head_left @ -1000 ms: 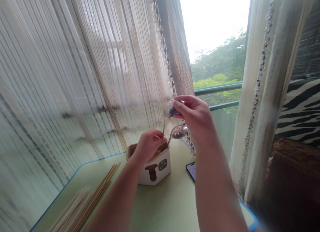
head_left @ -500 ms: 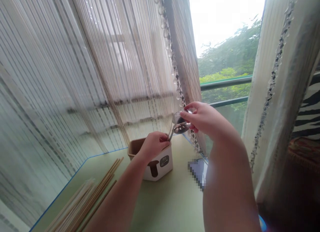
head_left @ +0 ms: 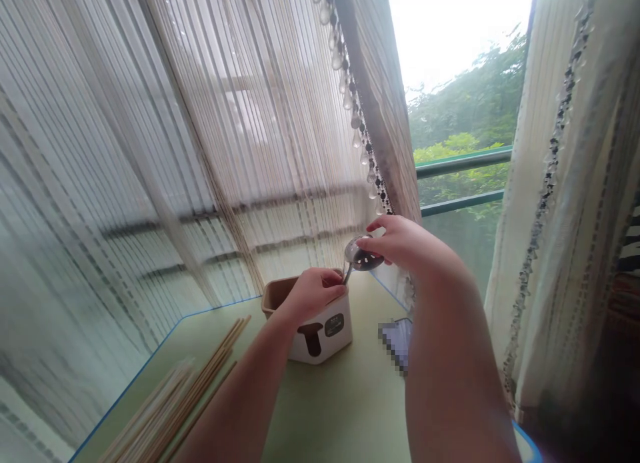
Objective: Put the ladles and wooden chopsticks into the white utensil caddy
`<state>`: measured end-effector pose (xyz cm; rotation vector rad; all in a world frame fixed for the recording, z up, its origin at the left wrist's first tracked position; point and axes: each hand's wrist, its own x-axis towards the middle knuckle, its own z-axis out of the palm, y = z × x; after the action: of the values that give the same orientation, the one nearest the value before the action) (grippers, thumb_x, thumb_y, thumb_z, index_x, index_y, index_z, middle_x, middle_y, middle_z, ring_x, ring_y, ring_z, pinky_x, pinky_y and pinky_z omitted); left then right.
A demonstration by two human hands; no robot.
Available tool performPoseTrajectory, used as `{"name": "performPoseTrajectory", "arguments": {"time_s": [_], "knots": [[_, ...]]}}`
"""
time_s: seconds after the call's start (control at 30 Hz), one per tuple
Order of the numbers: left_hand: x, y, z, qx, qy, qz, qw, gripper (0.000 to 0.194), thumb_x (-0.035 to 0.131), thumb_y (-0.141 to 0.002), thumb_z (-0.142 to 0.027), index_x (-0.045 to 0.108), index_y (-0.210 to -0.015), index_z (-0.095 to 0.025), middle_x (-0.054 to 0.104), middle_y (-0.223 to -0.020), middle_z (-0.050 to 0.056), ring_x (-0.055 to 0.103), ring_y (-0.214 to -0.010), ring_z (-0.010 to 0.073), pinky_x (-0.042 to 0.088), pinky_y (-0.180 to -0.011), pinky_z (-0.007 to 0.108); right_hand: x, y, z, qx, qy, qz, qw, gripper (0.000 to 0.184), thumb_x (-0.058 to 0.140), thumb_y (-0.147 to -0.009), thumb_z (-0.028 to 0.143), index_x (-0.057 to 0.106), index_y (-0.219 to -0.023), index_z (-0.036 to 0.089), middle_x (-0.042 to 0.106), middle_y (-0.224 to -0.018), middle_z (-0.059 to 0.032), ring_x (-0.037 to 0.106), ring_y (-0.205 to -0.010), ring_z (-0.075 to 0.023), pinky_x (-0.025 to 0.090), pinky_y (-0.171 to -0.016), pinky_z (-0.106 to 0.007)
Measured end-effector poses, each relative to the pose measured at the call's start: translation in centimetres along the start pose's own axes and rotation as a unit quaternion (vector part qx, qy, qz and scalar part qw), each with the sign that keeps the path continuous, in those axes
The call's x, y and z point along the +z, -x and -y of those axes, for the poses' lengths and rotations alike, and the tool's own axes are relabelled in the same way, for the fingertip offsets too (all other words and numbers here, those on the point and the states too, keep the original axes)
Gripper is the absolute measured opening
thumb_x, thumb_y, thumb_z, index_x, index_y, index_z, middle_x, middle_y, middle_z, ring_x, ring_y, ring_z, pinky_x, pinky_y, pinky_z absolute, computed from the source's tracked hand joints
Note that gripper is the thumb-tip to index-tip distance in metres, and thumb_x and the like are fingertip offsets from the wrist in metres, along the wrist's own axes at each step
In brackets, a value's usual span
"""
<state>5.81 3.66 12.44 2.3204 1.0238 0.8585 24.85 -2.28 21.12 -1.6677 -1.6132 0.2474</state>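
A white utensil holder (head_left: 320,333) with a brown rim and a brown mushroom picture stands on the pale green table (head_left: 340,410). My left hand (head_left: 310,295) is closed over its near rim, fingers curled around the handles inside. My right hand (head_left: 403,242) pinches the bowls of metal spoons (head_left: 361,256) just above the holder's right corner; their handles slant down into the holder.
A bundle of wooden chopsticks (head_left: 185,393) lies at the table's left. A phone (head_left: 397,343) lies to the right of the holder. Striped sheer curtains (head_left: 175,150) hang close behind, with a beaded edge. A window railing (head_left: 463,163) and trees show at right.
My right hand has come down with the spoons from well above the holder to just over its rim. My left hand stays on the holder. The view has shifted slightly.
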Motion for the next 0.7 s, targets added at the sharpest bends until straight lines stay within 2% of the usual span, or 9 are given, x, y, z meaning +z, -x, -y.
{"name": "performPoseTrajectory", "arguments": {"time_s": [0.23,0.43,0.57,0.7], "knots": [[0.38,-0.15,-0.12,-0.007,0.016,0.011,1.000,0.022,0.056,-0.073,-0.031,0.068,-0.082,-0.015,0.064,-0.071,0.001,0.055,-0.063,0.0126,0.040,-0.058,0.023,-0.41,0.47,-0.31,-0.006,0.018,-0.004,1.000,0.049,0.066,-0.066,0.045,0.062,-0.105,0.017,0.066,-0.065,-0.0054,0.059,-0.054,-0.0168,0.040,-0.048,-0.025],[0.49,-0.23,-0.08,0.003,0.005,-0.001,1.000,0.022,0.056,-0.074,-0.032,0.068,-0.082,-0.015,0.066,-0.073,0.001,0.057,-0.066,0.0137,0.041,-0.060,0.023,-0.61,0.34,-0.70,-0.001,0.051,0.002,0.999,0.042,0.065,-0.065,0.046,0.066,-0.095,0.016,0.064,-0.058,-0.0038,0.056,-0.049,-0.0166,0.036,-0.044,-0.026],[0.48,-0.27,-0.03,0.004,-0.022,0.007,1.000,0.026,0.057,-0.074,-0.036,0.069,-0.082,-0.015,0.066,-0.074,0.003,0.057,-0.065,0.0144,0.042,-0.061,0.024,-0.88,0.39,-0.68,0.008,0.067,-0.001,0.998,0.040,0.066,-0.064,0.042,0.066,-0.095,0.017,0.065,-0.062,-0.0046,0.059,-0.055,-0.0180,0.038,-0.045,-0.026],[0.50,-0.34,0.06,-0.002,-0.032,0.013,0.999,0.027,0.056,-0.075,-0.038,0.069,-0.081,-0.015,0.065,-0.072,0.002,0.055,-0.062,0.0132,0.040,-0.058,0.024,-0.67,0.39,-0.77,-0.021,0.050,0.006,0.999,0.046,0.068,-0.064,0.041,0.064,-0.102,0.017,0.067,-0.071,-0.0066,0.060,-0.061,-0.0187,0.041,-0.050,-0.026]]}}
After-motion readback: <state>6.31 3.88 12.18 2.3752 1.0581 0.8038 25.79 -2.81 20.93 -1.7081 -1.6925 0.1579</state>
